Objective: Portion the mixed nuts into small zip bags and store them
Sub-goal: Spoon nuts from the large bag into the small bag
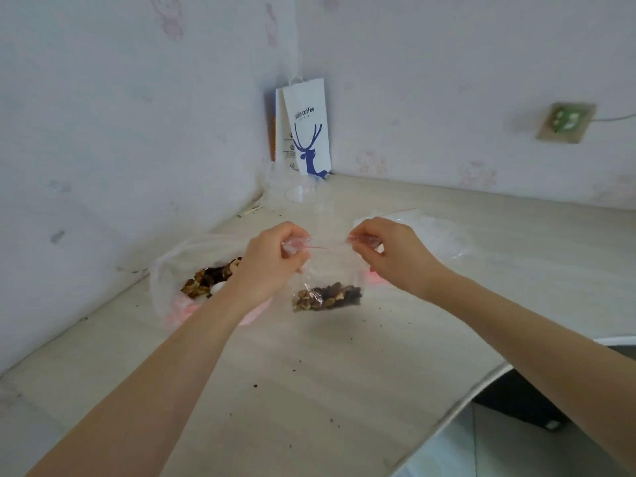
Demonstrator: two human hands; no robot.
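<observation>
Head view: the left hand (272, 259) and right hand (389, 256) each pinch a top corner of the zip bag (330, 270), which hangs with its nuts (327, 297) over the bench (309, 373), likely mid-sealing, so next the strip needs pressing closed.
</observation>
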